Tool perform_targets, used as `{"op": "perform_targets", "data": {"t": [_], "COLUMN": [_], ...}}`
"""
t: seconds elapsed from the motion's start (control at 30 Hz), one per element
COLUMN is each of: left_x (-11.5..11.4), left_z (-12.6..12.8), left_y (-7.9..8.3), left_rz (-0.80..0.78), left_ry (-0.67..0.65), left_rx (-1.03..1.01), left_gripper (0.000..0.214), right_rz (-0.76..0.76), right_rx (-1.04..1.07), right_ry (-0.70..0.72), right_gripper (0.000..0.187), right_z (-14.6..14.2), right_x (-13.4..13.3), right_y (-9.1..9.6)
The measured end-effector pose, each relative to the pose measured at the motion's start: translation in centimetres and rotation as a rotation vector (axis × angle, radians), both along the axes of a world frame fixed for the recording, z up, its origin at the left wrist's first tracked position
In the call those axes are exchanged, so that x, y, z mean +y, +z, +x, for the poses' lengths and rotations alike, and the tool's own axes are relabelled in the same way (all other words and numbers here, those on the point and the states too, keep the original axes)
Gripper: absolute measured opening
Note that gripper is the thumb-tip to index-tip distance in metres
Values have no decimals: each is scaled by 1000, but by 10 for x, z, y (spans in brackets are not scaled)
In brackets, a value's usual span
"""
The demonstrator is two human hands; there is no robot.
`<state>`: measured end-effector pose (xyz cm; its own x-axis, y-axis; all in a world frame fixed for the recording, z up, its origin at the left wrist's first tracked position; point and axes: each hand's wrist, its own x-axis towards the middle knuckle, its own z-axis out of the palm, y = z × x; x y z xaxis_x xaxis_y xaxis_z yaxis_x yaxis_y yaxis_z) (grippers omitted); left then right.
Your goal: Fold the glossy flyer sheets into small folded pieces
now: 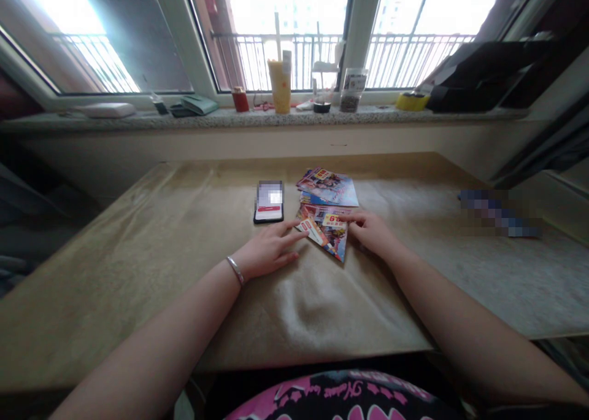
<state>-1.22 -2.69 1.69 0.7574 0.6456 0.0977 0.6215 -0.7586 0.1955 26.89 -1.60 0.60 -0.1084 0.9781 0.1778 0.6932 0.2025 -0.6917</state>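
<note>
A folded printed leaflet (pixel 338 239), with a slanted edge and a yellow price label, lies on the cloth-covered table in front of me. My left hand (pixel 271 246) rests at its left edge, fingers spread and fingertips touching the paper. At the right edge is my right hand (pixel 370 231), its index finger stretched onto the leaflet near the label and the other fingers curled. Just beyond, more colourful leaflets (pixel 334 188) lie in an overlapping pile. A phone (pixel 269 212) with a lit, partly blurred screen lies beyond my left hand.
The tan cloth (pixel 184 223) covers the table. A long blurred item (pixel 499 214) lies far right. Along the granite windowsill (pixel 184 122) stand a yellow cup (pixel 280 88), a red jar (pixel 240 99), a clear cup (pixel 322 94), yellow tape (pixel 411 102) and a black bag (pixel 488 79).
</note>
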Motion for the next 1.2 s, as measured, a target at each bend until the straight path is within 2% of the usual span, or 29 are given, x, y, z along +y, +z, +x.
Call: {"op": "perform_targets", "data": {"t": [0.1, 0.23, 0.47, 0.57, 0.73, 0.93, 1.07, 1.2], "left_x": [0, 0, 1, 1, 0, 1, -2, -5], "left_z": [0, 0, 0, 1, 2, 1, 3, 5], "left_y": [-1, -1, 0, 0, 3, 4, 4, 7], "left_rz": [11, 19, -1, 14, 52, 76, 97, 34], "left_ry": [-14, -23, -24, -31, 10, 37, -3, -72], "left_rx": [-21, -9, -10, -19, -10, -14, -45, -37], "left_gripper": [51, 45, 40, 37, 32, 33, 32, 36], "right_rz": [-37, -44, 17, -1, -39, -117, -143, -162], "right_rx": [-34, -90, -71, -36, -88, -139, -176, -131], "right_ry": [16, 8, -82, -76, 23, 208, 230, 246], "right_gripper": [27, 25, 29, 23, 9, 13, 17, 22], "right_z": [-2, -3, 3, 3, 0, -3, -4, -5], "right_x": [-5, -9, 0, 2, -2, -7, -9, -9], "right_y": [6, 10, 1, -2, 1, 2, 2, 3]}}
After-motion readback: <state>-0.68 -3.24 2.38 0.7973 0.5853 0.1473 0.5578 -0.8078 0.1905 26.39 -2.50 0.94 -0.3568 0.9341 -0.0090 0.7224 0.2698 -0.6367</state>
